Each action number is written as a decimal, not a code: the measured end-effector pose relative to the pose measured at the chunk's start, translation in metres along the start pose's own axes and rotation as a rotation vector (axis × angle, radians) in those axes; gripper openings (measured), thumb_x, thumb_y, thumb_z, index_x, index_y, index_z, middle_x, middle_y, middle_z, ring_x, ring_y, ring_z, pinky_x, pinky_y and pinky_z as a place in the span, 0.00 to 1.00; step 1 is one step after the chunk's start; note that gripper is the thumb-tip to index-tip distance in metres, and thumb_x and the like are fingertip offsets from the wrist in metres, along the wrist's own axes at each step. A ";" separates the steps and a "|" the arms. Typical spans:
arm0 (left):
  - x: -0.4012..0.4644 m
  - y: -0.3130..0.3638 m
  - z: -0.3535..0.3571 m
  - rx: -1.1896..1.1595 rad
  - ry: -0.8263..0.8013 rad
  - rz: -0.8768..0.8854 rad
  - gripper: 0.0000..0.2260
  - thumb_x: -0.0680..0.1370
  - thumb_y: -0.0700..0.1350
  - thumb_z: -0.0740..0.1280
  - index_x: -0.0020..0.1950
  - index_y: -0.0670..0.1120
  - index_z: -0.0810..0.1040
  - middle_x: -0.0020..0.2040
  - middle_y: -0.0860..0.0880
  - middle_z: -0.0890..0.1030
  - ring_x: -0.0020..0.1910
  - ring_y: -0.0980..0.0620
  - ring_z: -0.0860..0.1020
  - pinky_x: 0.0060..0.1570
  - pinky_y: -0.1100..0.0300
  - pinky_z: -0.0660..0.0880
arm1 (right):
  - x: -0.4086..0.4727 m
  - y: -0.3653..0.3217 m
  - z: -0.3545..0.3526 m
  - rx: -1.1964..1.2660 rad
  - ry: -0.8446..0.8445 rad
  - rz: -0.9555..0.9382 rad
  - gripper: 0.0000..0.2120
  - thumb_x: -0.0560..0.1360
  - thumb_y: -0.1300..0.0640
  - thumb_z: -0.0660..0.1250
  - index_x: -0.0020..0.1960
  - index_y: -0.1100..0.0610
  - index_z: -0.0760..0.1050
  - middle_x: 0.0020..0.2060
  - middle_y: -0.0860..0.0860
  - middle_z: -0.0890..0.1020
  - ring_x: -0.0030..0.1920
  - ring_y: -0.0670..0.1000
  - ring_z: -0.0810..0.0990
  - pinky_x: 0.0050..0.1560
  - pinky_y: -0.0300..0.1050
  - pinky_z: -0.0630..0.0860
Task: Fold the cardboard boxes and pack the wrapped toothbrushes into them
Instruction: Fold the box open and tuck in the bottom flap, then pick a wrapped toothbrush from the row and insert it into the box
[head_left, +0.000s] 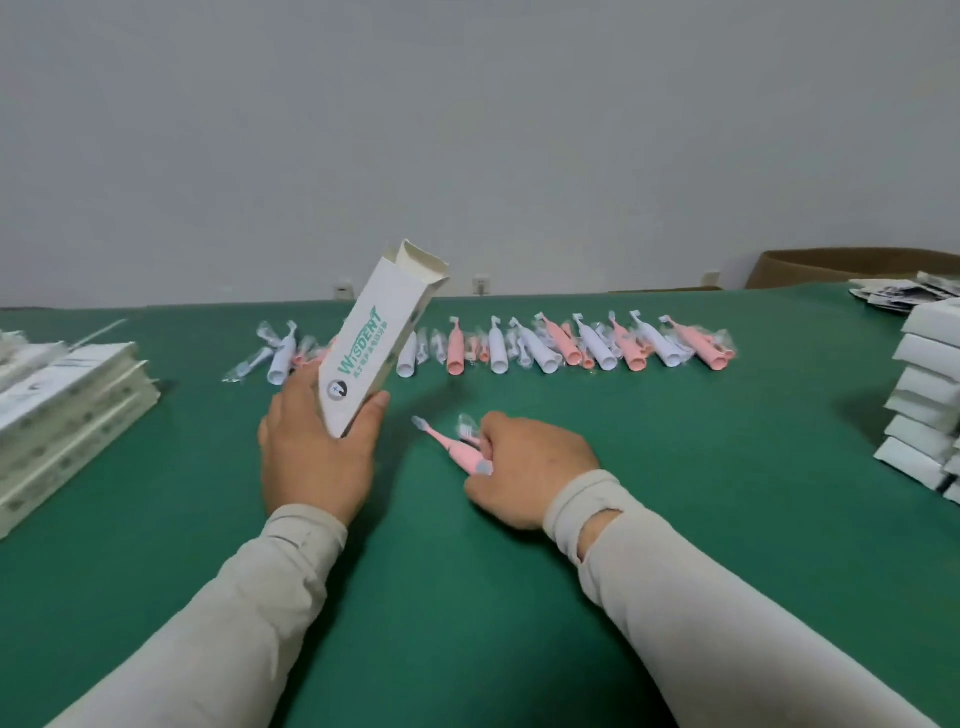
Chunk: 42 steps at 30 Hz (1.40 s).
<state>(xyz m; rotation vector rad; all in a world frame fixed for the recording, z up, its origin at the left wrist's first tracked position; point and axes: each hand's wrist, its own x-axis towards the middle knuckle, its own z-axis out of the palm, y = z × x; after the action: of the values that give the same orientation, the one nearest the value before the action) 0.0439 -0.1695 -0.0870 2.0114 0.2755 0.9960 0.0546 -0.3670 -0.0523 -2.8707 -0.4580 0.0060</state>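
A white carton (382, 340), top flaps open and contents not visible, is gripped tilted by the left hand (317, 447). A pink wrapped toothbrush (457, 449) is pinched on the green table (467, 597) by the right hand (524, 467).

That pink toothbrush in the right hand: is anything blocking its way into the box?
Nothing visible. The pink toothbrush lies beside the box, whose top end is open, flaps up, with bare table between.

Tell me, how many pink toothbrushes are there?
5 plain ones: one pink toothbrush gripped by the right hand, four in the far row. More may hide behind the box held by the left hand.
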 end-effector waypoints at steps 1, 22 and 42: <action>0.000 -0.005 -0.008 0.010 0.007 -0.008 0.24 0.71 0.58 0.73 0.64 0.52 0.74 0.59 0.48 0.79 0.59 0.41 0.75 0.61 0.45 0.72 | 0.000 0.001 0.002 -0.036 0.032 0.005 0.13 0.72 0.40 0.64 0.44 0.47 0.64 0.40 0.46 0.72 0.41 0.52 0.74 0.37 0.45 0.69; 0.013 -0.028 -0.026 0.304 -0.343 0.113 0.27 0.70 0.45 0.78 0.67 0.54 0.75 0.77 0.46 0.63 0.76 0.43 0.58 0.73 0.51 0.55 | -0.012 0.047 -0.022 1.561 0.594 -0.033 0.05 0.78 0.64 0.67 0.53 0.61 0.73 0.37 0.53 0.84 0.35 0.50 0.84 0.33 0.40 0.80; 0.007 -0.021 -0.026 0.240 -0.298 0.248 0.27 0.69 0.42 0.79 0.66 0.50 0.76 0.65 0.52 0.75 0.63 0.46 0.69 0.64 0.56 0.62 | -0.013 0.046 -0.023 1.384 0.626 0.018 0.09 0.75 0.59 0.73 0.51 0.59 0.75 0.40 0.55 0.86 0.39 0.54 0.87 0.40 0.44 0.83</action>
<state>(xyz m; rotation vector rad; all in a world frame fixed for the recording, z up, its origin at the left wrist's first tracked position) 0.0328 -0.1374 -0.0906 2.4238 -0.0188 0.8240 0.0569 -0.4186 -0.0409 -1.4004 -0.1554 -0.3889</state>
